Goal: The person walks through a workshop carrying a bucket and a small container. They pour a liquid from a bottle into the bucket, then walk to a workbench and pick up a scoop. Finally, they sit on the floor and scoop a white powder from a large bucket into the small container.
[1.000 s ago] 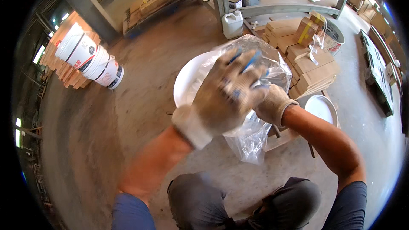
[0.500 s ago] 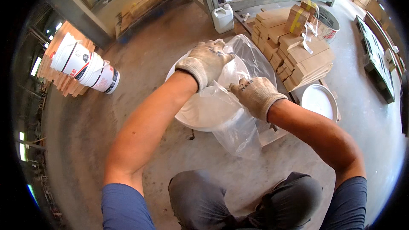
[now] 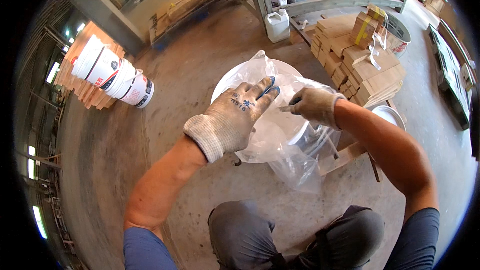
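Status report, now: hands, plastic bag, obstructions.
Left hand open over plastic bag; right hand curled at it, hold unclear. Bag rumpled over white tub, partly hanging outside. No obstruction seen; brown stack off right.

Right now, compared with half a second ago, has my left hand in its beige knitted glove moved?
Yes, toward you and somewhat left: your left hand is now farther from the white plastic jug.

At centre, the gloves point(image 3: 232, 116) are beige with blue fingertips point(image 3: 273, 90), the plastic point(image 3: 300, 172) clear, the tub point(image 3: 223, 82) white; upper left, white buckets point(image 3: 115, 76) bear red and black markings.
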A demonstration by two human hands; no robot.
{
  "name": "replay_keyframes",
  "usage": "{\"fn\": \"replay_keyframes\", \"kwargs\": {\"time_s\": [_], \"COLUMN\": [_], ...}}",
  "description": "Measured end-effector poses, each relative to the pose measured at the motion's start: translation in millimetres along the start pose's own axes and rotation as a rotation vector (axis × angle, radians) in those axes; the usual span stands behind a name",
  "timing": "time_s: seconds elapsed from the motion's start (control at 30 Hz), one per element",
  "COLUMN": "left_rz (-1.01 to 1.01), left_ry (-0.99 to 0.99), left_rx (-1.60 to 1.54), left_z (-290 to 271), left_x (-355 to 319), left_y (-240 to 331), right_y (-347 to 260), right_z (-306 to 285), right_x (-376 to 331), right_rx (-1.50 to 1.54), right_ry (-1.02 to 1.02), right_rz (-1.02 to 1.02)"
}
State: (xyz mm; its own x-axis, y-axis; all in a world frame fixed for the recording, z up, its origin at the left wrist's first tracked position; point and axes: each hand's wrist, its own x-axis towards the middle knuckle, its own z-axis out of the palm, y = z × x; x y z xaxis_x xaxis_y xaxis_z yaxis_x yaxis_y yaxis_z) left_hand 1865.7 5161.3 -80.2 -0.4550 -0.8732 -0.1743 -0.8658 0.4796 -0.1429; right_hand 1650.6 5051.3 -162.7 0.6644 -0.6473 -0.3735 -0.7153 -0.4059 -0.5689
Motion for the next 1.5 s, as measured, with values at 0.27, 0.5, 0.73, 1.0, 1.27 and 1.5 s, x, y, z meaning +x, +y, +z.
{"fn": "replay_keyframes", "kwargs": {"time_s": [0.27, 0.5, 0.73, 1.0, 1.27, 1.5], "left_rz": [-0.002, 0.317, 0.302, -0.081, 0.161, 0.275], "left_ry": [0.320, 0.236, -0.086, -0.480, -0.106, 0.237], "left_rx": [0.126, -0.188, 0.058, 0.293, -0.065, 0.057], "left_z": [12, 23, 36, 11, -4, 34], "left_x": [2, -4, -37, -66, -61, -31], "left_y": [-14, -1, 14, 0, 48, 92], "right_y": [7, 16, 37, 29, 18, 8], "right_z": [-29, -42, -49, -65, -49, -24], "right_x": [-51, -79, -87, -99, -80, -53], "right_rx": [0.629, 0.579, 0.525, 0.546, 0.660, 0.769], "right_ry": [0.016, 0.107, 0.146, 0.087, 0.062, 0.070], "right_rz": [0.339, 0.400, 0.302, 0.370, 0.398, 0.364]}}
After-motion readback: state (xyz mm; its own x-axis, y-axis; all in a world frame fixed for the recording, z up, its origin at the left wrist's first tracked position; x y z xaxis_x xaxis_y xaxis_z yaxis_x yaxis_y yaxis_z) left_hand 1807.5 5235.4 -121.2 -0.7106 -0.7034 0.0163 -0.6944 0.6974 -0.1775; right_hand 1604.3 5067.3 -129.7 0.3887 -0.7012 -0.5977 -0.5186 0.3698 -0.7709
